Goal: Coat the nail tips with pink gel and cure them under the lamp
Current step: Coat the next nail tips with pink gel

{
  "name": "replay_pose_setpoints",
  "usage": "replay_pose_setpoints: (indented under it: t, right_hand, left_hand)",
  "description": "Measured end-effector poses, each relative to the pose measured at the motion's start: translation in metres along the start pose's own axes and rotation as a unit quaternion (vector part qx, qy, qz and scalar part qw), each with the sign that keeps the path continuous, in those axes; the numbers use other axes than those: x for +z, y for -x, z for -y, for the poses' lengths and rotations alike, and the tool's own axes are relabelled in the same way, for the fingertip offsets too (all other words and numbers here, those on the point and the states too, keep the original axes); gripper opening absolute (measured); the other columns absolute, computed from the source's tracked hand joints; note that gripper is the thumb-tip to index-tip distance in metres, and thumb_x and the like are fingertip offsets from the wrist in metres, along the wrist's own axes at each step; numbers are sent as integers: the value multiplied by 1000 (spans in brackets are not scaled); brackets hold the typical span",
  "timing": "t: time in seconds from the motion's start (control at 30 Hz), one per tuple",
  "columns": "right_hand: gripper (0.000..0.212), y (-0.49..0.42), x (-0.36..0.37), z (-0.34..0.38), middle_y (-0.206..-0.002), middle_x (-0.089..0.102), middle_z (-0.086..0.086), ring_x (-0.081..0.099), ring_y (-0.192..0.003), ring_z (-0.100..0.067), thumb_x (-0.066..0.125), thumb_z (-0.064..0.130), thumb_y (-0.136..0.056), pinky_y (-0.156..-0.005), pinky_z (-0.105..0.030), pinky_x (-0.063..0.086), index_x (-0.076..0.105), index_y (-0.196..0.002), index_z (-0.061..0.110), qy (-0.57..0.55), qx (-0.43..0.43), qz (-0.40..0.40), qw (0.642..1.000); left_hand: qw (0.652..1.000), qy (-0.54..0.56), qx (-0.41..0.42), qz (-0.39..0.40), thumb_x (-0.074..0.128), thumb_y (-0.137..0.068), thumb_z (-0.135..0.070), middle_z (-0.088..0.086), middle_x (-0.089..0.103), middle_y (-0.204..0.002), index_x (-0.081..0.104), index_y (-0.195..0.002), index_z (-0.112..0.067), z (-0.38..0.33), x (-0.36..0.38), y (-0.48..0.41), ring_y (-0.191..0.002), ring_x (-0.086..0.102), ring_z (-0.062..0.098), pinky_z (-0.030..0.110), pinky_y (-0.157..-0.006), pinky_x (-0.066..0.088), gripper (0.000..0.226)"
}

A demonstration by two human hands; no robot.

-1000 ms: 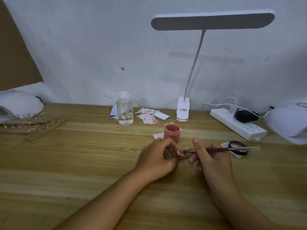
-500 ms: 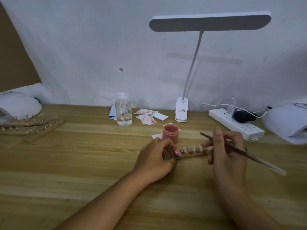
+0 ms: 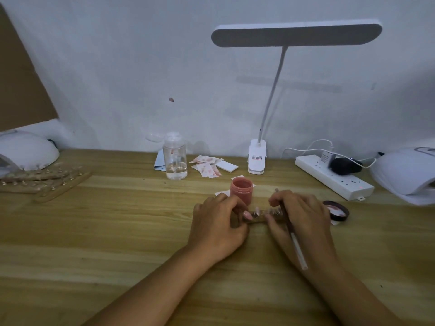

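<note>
A wooden strip [image 3: 259, 217] carrying a row of nail tips lies on the table between my hands. My left hand [image 3: 217, 228] grips its left end, next to one pink-coated tip [image 3: 247, 215]. My right hand [image 3: 300, 218] holds a thin brush [image 3: 294, 236] between its fingers, handle pointing back toward me, while its fingertips touch the strip's right end. An open jar of pink gel [image 3: 241, 190] stands just behind the strip. The jar's lid [image 3: 336, 211] lies to the right of my right hand. White curing lamps sit at the far left [image 3: 28, 151] and far right [image 3: 407, 171].
More wooden strips with nail tips [image 3: 42, 182] lie by the left lamp. A clear pump bottle [image 3: 175, 158], paper scraps [image 3: 207, 167], a desk lamp [image 3: 257, 158] and a power strip [image 3: 334, 177] line the wall.
My right hand swung the brush from lying level over the strip to pointing back toward me. That hand then came down onto the strip's right end. My left hand stayed put.
</note>
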State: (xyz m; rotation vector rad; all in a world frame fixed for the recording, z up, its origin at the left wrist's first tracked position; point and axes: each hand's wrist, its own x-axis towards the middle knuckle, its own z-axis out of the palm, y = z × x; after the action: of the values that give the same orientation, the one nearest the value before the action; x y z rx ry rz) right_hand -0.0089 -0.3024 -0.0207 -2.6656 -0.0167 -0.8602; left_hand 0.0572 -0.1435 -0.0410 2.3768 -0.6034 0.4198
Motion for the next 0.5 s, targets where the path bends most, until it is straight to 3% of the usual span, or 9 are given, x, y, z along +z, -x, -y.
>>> replay_pose_setpoints:
  t: [0.23,0.5]
  right_hand:
    - [29,0,4,-3,-87,65,10,57,-95,-21,79,12,-73,-84,-35,34,60,-94,20,10,-52,-28,998]
    - [32,1,9,-4,-81,58,17,57,-90,-18,79,24,-74,-82,-33,35,59,-98,21,-1,-61,-31,998]
  left_hand:
    - [999,-51,10,-12,57,-77,-45,-20,58,-97,61,-96,-37,0,1,0,-102,48,6,31,-80,23,21]
    - [997,-72,2,-19,56,-86,-36,-16,66,-100,55,-106,-35,7,-4,-4,-101,57,12,34,-85,37,19]
